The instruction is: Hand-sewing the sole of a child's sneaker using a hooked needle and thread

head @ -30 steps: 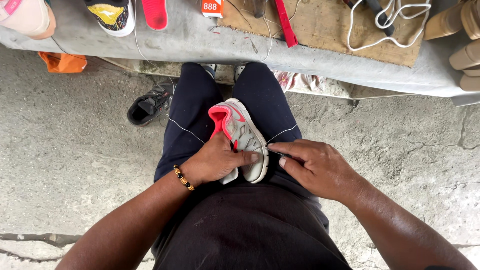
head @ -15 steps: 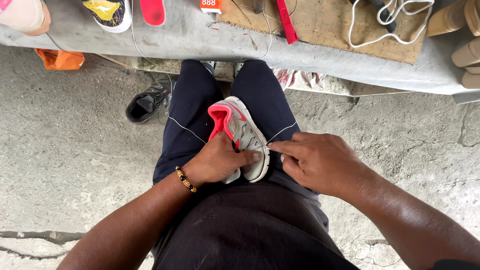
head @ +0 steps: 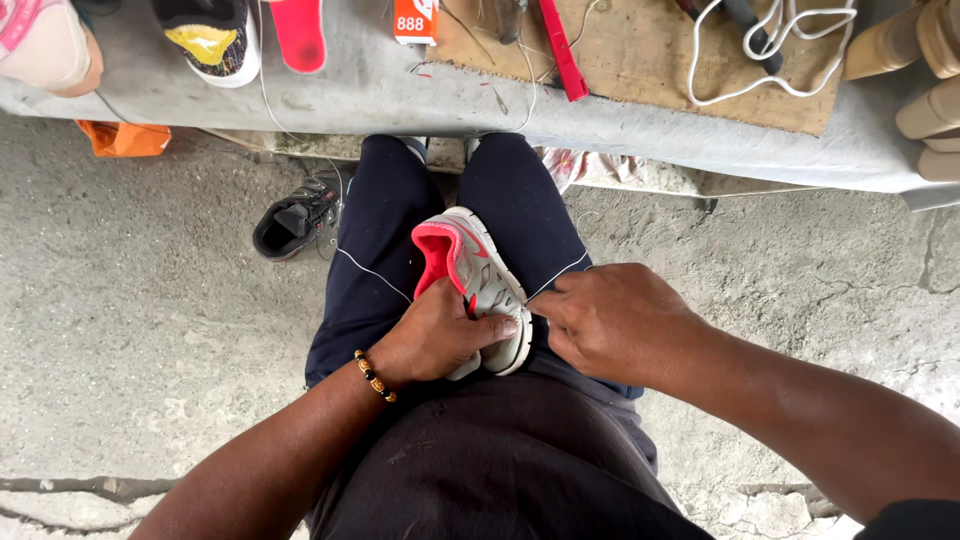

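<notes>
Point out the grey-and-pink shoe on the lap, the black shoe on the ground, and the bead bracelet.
Grey-and-pink shoe [head: 478,268]: head view, on its grey side near the sole.
Black shoe [head: 295,215]: head view, on its upper by the opening.
Bead bracelet [head: 374,377]: head view, on the beads across the left wrist.

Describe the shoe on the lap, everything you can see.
The shoe is small, grey, with a bright pink lining and a pale, grooved sole. It lies on its side across the lap, opening toward the bench. The left hand clamps its heel end; the right hand pinches at the sole edge. A thin white thread runs to it from both sides.
</notes>
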